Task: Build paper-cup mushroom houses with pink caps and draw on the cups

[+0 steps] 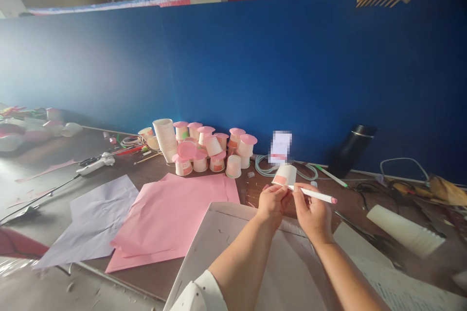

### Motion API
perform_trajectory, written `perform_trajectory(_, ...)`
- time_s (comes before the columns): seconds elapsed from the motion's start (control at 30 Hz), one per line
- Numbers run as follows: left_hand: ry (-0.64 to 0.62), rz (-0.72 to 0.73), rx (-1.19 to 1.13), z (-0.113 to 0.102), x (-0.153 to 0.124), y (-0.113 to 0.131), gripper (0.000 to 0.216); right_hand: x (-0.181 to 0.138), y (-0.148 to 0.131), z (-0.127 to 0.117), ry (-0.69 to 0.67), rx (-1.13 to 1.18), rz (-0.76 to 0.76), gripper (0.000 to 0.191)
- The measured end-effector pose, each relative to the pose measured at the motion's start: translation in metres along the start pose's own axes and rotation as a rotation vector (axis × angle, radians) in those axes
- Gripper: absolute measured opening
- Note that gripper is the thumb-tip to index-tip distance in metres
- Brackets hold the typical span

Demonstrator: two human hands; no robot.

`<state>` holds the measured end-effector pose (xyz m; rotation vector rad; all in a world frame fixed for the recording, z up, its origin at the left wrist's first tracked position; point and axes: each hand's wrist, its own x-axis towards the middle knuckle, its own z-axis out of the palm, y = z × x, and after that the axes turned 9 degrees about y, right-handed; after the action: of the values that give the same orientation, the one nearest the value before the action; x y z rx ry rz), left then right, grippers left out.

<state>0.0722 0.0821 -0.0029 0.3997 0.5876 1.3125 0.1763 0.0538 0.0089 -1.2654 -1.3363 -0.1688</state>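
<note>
My left hand [273, 204] is closed on the rim of a white paper cup [288, 174], which has a pink-orange patch on its side. Between the fingers of my right hand [312, 211] is a white marker [316, 194] with a pink end, its other end against the cup near the coloured patch. Both forearms reach over a large white board or sheet [219, 238]. Beyond the left hand stands a group of upturned paper cups with pink paper discs [248, 139] on top, some with drawn windows and doors.
A tall stack of paper cups [165, 141] stands behind pink sheets [175, 214] and a pale lilac sheet [98, 214]. To the right are a green pen [332, 176], a black flask [352, 150] and a lying cup stack [403, 228]. A blue partition [255, 68] closes the back.
</note>
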Motion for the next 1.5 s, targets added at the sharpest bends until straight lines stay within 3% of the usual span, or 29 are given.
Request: perform_trajectory(1.5,-0.005,-0.020,-0.013,-0.0016,0.0027,-0.0015,0.045,-0.0003,-0.0006,-0.0007,-0.009,0.009,-0.061,0.040)
